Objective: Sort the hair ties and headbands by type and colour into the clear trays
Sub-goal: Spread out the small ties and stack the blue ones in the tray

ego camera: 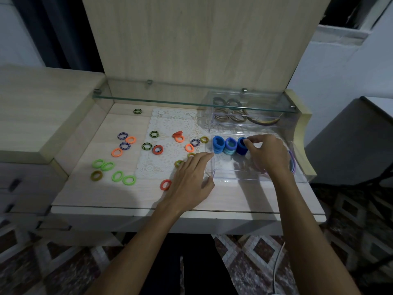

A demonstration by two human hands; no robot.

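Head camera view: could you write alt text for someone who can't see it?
A person's right hand pinches a dark blue hair tie beside two other blue stacks in a clear tray, while the left hand rests flat on the desk. Green, orange and striped hair ties lie scattered to the left.

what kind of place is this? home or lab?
Likely a home, at a dressing-table style desk: a glass shelf on a wood back panel, a lace doily under scattered hair ties, and patterned floor tiles below.
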